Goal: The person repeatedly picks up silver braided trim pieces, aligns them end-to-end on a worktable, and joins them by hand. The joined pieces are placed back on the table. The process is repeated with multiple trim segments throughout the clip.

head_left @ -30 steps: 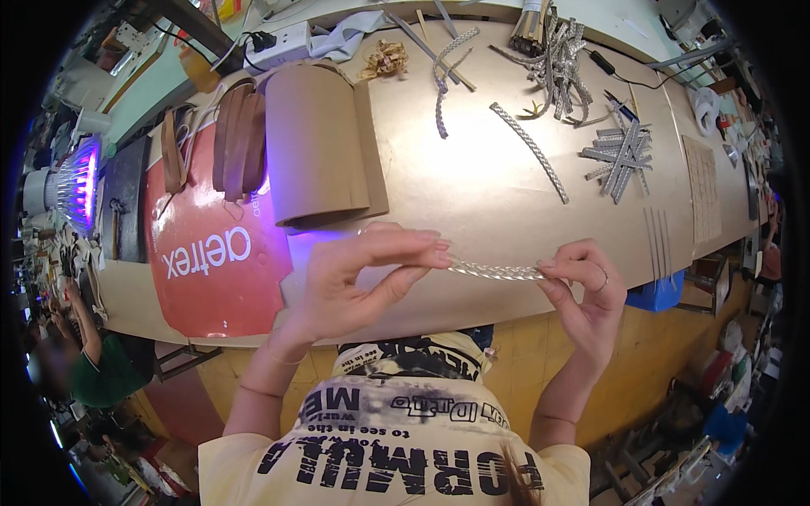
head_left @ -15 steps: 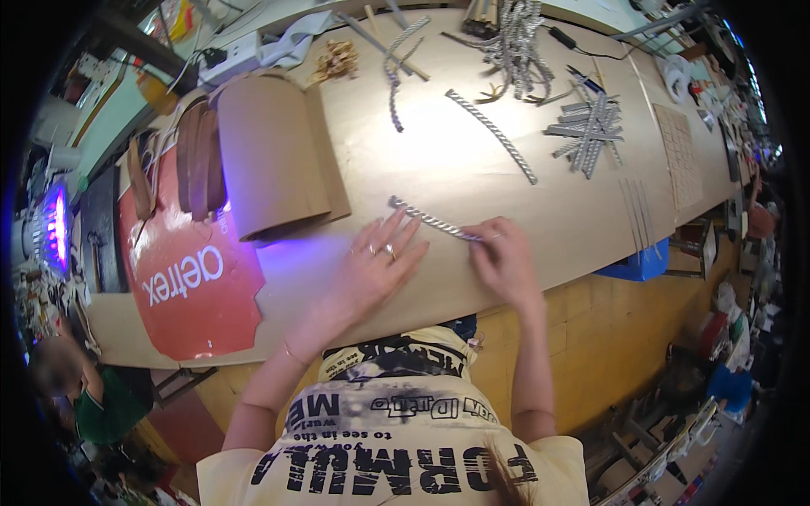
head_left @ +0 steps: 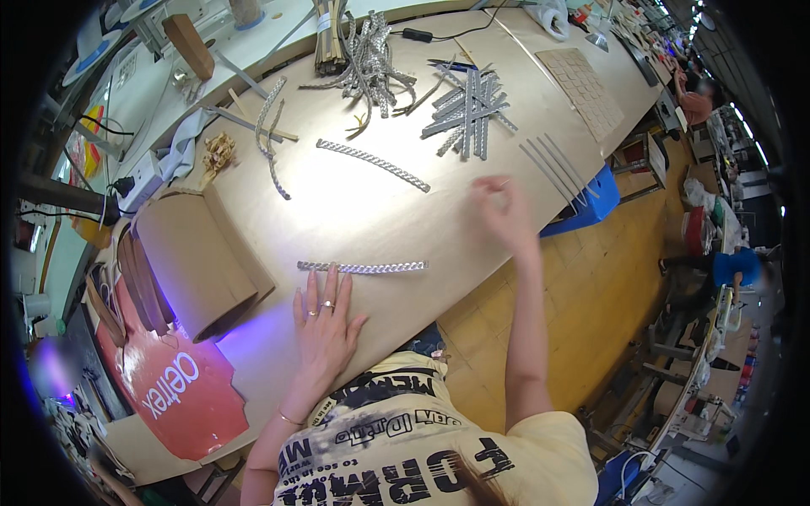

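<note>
From the head view, I saw the person's left hand (head_left: 327, 333) laid flat on the counter (head_left: 405, 228), palm down and fingers a little apart, with the longer fingertips resting against a braided silvery strip (head_left: 388, 269) near its left end. That strip lay nearly straight in front of the person, both ends in sight. The right hand (head_left: 506, 221) hung above the counter beyond the strip's right end, fingers curled; it was blurred, so I couldn't tell whether anything was pinched in it.

As for how far things had got, the strip at the left hand looked straightened to me, its whole length laid out. A second braided strip (head_left: 375, 164) lay alone farther up, slightly bowed and touched by neither hand. To its right, short grey strips (head_left: 472, 110) were stacked crisscross; I took those for a batch gathered apart. Plenty seemed left: a tangled heap of braids (head_left: 371, 63) sat at the far edge, not yet separated. Thin rods (head_left: 554, 169) lay by the near edge, above a blue bin (head_left: 601, 198), and a brown cardboard roll (head_left: 198, 257) stood to the left.
</note>
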`<state>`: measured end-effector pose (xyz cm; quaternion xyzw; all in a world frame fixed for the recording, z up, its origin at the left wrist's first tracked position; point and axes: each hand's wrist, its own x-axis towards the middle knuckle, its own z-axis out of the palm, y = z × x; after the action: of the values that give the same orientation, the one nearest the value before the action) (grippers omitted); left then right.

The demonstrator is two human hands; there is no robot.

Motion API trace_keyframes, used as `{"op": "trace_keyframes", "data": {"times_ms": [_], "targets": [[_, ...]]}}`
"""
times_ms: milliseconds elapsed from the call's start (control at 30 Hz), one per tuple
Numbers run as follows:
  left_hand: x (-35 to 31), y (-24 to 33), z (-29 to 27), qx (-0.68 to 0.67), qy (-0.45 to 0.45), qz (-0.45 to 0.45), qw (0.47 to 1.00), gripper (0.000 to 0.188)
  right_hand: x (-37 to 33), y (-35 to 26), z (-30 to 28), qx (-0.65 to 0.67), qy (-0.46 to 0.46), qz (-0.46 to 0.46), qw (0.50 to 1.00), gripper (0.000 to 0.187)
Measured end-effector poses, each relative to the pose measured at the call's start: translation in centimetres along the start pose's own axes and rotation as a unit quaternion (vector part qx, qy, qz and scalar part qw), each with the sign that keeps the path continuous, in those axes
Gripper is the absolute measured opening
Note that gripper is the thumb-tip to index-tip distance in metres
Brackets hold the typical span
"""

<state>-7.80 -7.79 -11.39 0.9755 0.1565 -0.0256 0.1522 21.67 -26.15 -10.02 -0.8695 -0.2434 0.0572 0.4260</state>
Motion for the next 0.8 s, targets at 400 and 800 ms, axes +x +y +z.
{"op": "trace_keyframes", "data": {"times_ms": [400,800], "targets": [[0.9,-1.5,-0.1,-0.065,0.051,-0.002,0.997,0.071,10.9,10.7,-6.5,-0.257,0.073,0.119,0.956,0.033],[0.3,-1.6,0.2,-0.078,0.040,-0.011,0.996,0.071,11.7,12.3,-8.9,-0.207,0.002,0.170,0.963,0.035]]}}
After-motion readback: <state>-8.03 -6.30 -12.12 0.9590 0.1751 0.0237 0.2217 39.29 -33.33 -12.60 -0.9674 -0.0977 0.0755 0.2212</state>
